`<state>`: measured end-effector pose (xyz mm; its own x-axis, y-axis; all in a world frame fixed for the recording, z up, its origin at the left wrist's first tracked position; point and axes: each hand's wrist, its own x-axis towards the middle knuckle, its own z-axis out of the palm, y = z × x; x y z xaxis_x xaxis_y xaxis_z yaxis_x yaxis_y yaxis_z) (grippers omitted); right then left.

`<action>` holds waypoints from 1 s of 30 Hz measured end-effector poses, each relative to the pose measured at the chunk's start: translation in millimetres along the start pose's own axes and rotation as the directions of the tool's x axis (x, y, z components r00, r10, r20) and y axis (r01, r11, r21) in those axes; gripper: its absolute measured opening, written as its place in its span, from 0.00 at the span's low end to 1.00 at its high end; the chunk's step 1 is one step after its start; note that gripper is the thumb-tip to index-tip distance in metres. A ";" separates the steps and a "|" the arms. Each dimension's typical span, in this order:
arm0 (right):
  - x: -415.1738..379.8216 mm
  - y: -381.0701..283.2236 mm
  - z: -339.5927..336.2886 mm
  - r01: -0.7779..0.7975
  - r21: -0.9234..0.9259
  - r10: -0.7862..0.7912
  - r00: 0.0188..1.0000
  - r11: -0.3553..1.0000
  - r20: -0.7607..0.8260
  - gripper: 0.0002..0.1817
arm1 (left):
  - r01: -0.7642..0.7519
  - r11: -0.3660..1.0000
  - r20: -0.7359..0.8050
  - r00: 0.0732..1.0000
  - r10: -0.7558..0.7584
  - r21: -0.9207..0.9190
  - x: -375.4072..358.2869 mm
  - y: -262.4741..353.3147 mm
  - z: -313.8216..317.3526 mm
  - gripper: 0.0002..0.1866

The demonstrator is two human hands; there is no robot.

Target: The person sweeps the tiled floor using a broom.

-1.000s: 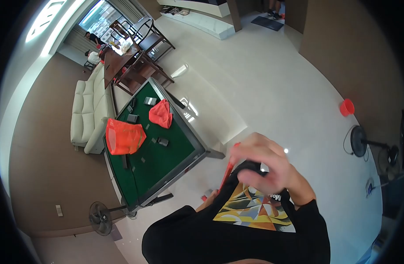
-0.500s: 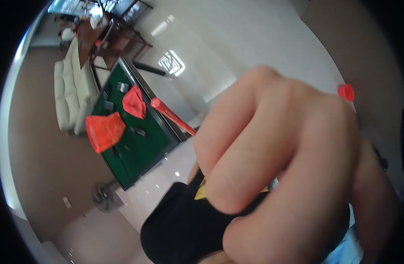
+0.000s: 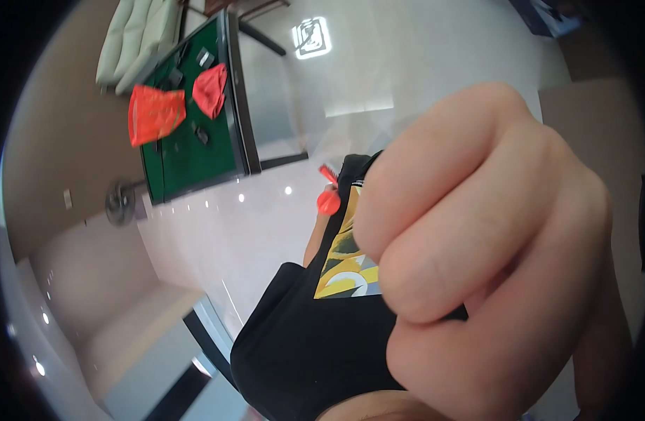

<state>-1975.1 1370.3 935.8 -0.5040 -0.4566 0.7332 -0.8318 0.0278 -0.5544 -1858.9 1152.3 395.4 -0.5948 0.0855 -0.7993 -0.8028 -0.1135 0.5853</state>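
Observation:
My right hand (image 3: pixel 491 217) fills much of the right side, very close to the camera. Its fingers are curled tightly into the palm; whatever they may hold is hidden. Farther down, partly behind the black shirt (image 3: pixel 301 344) with a yellow print, my left hand (image 3: pixel 329 188) appears small beside the print. Its fingers are closed round a red object (image 3: pixel 328 203) with a rounded end toward the camera and a short ridged piece sticking out on the other side. Its exact kind cannot be made out.
A green-topped table (image 3: pixel 193 154) at upper left carries an orange-red bag (image 3: pixel 156 114), a red cloth (image 3: pixel 210 91) and small dark items. A cream sofa (image 3: pixel 136 42) stands beyond it. A floor fan (image 3: pixel 120 202) is by the wall. Shiny floor tiles (image 3: pixel 386 77) spread behind.
The view has tilted, so the table and sofa sit higher. The long red stick is no longer seen at length; a short red object shows at my left hand. My right fist stays closed.

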 end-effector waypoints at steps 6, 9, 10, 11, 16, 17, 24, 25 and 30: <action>-22.0 1.2 -55.8 0.087 0.159 -0.118 0.973 0.983 0.199 0.08 | -0.089 0.948 -0.306 0.952 -0.009 -0.306 -51.8 -84.7 53.5 0.09; -1.5 9.1 -46.6 0.177 0.237 -0.239 0.934 0.955 0.267 0.08 | -0.204 0.886 -0.463 0.887 -0.013 -0.416 -71.9 -111.6 73.1 0.09; -2.5 10.8 -43.5 0.197 0.289 -0.279 0.918 0.937 0.280 0.08 | -0.249 0.862 -0.512 0.859 -0.014 -0.441 -75.5 -114.5 78.2 0.09; -9.1 12.7 -38.2 0.265 0.334 -0.332 0.929 0.905 0.162 0.09 | -0.285 0.844 -0.554 0.832 -0.018 -0.455 -75.8 -121.5 78.8 0.09; -27.3 -20.9 7.2 0.351 0.426 -0.438 0.890 0.834 0.124 0.13 | -0.433 0.750 -0.678 0.735 -0.028 -0.500 -87.6 -191.8 74.5 0.09; -28.1 -23.8 7.4 0.358 0.436 -0.459 0.876 0.825 0.149 0.13 | -0.463 0.728 -0.697 0.716 -0.029 -0.506 -83.7 -199.7 82.8 0.09; -68.1 -98.4 75.3 0.387 0.522 -0.587 0.753 0.760 0.297 0.15 | -0.544 0.429 -0.681 0.670 -0.296 -0.721 -129.8 -299.7 111.9 0.08; -79.9 -127.6 87.5 0.391 0.535 -0.605 0.734 0.749 0.310 0.15 | -0.545 0.396 -0.667 0.675 -0.317 -0.739 -136.5 -324.2 108.4 0.07; -99.6 -137.9 114.3 0.362 0.628 -0.672 0.643 0.689 0.368 0.17 | -0.532 0.215 -0.566 0.688 -0.455 -0.819 -119.4 -379.7 153.8 0.07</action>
<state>-1783.6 1310.3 894.3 0.3209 -0.6392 0.6989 -0.6094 -0.7043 -0.3643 -1489.3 1337.5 289.5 -0.0211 -0.4498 -0.8929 0.1775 -0.8806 0.4394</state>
